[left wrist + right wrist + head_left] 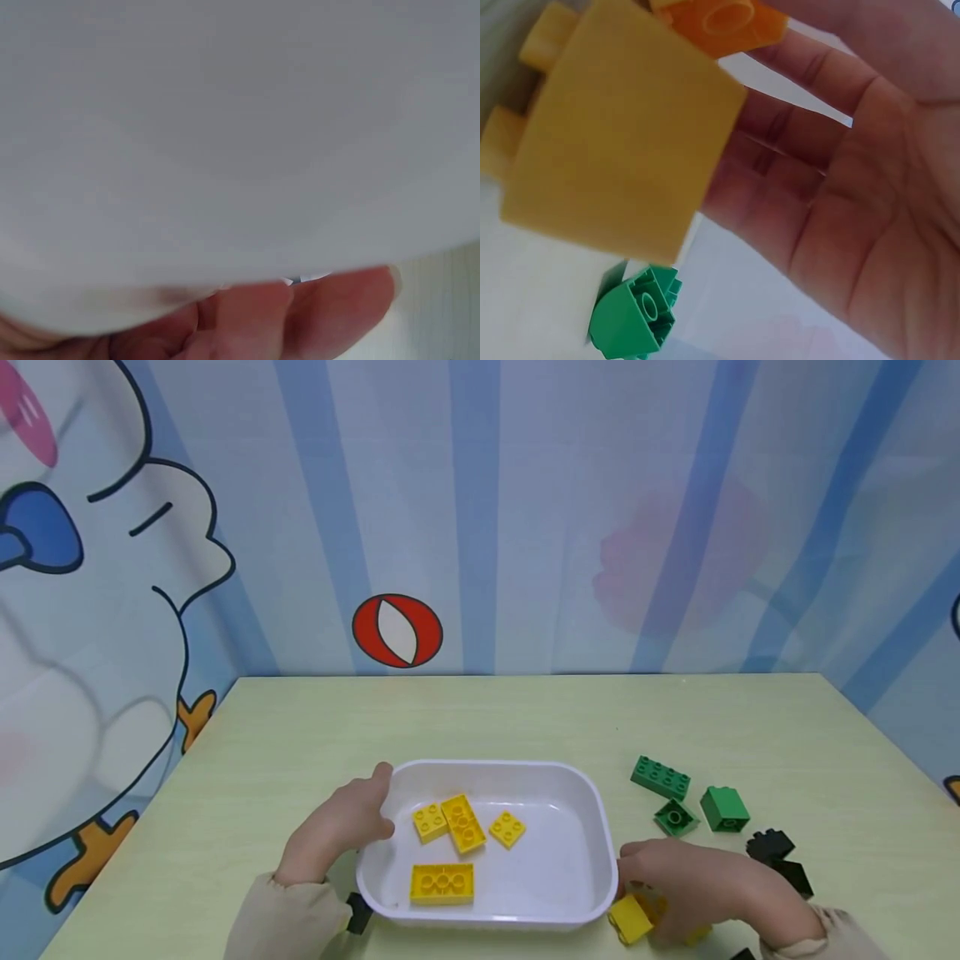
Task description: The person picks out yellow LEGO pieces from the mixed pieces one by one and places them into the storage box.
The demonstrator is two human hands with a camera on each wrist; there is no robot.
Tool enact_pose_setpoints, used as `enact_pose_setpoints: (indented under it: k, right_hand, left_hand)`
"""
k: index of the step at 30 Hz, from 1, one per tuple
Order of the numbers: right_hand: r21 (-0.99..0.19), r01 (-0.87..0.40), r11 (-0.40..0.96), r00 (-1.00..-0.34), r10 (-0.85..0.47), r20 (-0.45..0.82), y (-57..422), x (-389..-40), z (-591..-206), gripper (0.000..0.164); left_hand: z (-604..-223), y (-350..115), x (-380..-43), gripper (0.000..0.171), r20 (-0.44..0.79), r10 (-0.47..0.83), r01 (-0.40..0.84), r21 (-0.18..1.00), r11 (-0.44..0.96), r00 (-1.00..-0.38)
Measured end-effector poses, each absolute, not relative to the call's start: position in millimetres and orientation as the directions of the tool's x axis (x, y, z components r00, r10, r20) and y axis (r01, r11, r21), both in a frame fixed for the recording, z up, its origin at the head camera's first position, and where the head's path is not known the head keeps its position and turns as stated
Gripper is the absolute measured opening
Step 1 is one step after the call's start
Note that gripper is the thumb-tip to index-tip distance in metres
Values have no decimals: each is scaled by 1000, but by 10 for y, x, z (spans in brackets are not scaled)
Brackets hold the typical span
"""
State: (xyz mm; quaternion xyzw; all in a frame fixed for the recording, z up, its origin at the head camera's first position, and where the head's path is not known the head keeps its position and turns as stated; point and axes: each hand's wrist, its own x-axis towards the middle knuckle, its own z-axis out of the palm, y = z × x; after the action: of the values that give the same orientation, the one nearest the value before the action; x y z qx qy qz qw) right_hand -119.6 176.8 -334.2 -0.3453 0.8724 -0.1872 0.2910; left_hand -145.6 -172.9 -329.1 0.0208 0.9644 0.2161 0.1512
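Note:
A white tray (555,860) stands at the table's middle, several yellow bricks (442,885) lying apart inside it. My left hand (345,822) grips its left rim; in the left wrist view the fingers (251,319) show past the tray's blurred wall (240,150). Just outside the tray's right side, my right hand (697,881) reaches down among loose yellow bricks. Between its thumb and fingers it holds an orange-yellow brick (727,22), hollow underside showing. A larger yellow brick (622,142) is close to the right wrist camera, overlapping the fingers in that view.
Green bricks (660,777) lie beyond the right hand, and black bricks (772,845) to its right. Another black brick (358,912) sits by the tray's near left corner. A striped curtain (525,527) closes off the table's (450,718) back edge.

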Motion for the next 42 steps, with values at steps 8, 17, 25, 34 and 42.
enact_pose_setpoints:
  k: [8, 17, 25, 34, 42]
  right_hand:
    - [-526, -492, 694, -597, -709, -377, 1731, -1188, -3373, 53]
    - [-527, -492, 693, -598, -709, -373, 1739, -1193, -3370, 55]
    - [-522, -506, 687, -604, -714, -354, 1780, -1189, -3342, 52]
    - [-547, -506, 666, -605, -727, -325, 1832, -1168, -3318, 50]
    - [-560, -498, 662, -595, -731, -335, 1883, -1189, -3262, 49]
  left_hand:
    - [-3290, -1732, -1446, 72, -269, 116, -11, 430, 903, -956]
    - [-3287, -1739, -1462, 73, -281, 124, -9, 428, 904, -952]
    - [-3293, -1741, -1471, 73, -284, 126, -7, 424, 906, -950]
    - [-3282, -1739, -1465, 72, -281, 125, -5, 418, 908, -952]
    - [-3284, -1748, -1466, 69, -278, 135, 5, 422, 907, -951]
